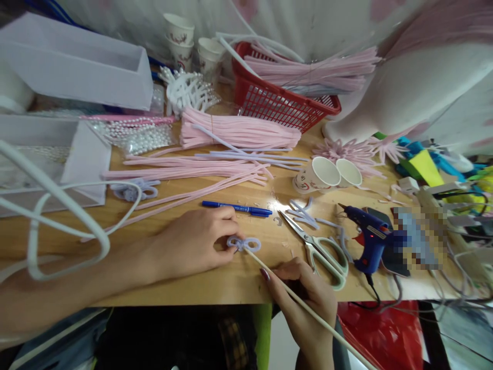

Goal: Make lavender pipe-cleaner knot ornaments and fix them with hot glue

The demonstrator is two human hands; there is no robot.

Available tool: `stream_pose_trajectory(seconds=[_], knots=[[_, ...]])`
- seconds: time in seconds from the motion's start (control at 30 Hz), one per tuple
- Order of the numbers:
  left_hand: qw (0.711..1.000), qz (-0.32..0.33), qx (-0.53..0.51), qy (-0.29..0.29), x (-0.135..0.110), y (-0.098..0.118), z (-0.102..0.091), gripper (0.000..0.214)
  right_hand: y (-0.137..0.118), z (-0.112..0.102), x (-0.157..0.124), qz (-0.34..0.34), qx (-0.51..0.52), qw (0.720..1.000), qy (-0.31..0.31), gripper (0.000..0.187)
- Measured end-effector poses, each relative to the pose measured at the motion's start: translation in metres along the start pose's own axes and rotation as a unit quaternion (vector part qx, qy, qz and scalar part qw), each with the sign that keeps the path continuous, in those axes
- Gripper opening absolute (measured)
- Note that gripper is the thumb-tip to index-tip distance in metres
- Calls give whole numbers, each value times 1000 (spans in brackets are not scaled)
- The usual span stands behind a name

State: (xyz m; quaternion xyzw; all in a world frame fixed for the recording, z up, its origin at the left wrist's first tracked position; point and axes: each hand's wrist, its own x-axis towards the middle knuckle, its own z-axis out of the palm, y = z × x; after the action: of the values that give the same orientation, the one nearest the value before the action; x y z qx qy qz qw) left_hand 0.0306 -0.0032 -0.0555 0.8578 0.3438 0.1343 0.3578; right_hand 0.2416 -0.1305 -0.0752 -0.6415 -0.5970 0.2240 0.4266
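My left hand (196,241) rests on the wooden table (231,280), its fingers pinched on a small lilac pipe-cleaner bow (244,243). My right hand (306,300) is closed around a thin white stick (308,308) at the table's front edge. The stick's tip reaches the middle of the bow. A blue pen (236,208) lies just beyond my left hand. Green-handled scissors (319,249) lie right of the bow.
A blue glue gun (370,231) stands at the right beside lilac offcuts (304,211). Pink pipe cleaners (234,131) lie across the middle, more in a red basket (285,105). Paper cups (327,174), pearl strings (134,136), white boxes (77,61) and a white wire loop (69,226) surround them.
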Motion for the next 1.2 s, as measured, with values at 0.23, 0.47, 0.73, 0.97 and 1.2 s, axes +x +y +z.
stream_pose_trajectory(seconds=[0.23, 0.47, 0.73, 0.97, 1.2], knots=[[1000, -8, 3, -7, -1, 1, -2, 24, 3, -1, 2, -83, 17, 996, -15, 19], [1000, 1, 4, 4, 0, 0, 0, 24, 2, -1, 2, -92, 25, 995, -21, 19], [1000, 12, -4, 2, 0, -1, -1, 24, -5, 1, -4, -45, 59, 997, -10, 2], [1000, 4, -12, -2, 0, 0, -1, 26, 4, -10, 2, -155, -32, 987, -21, 21], [1000, -4, -9, -1, 0, 2, -3, 26, 0, -14, -6, -120, -24, 992, -19, 19]])
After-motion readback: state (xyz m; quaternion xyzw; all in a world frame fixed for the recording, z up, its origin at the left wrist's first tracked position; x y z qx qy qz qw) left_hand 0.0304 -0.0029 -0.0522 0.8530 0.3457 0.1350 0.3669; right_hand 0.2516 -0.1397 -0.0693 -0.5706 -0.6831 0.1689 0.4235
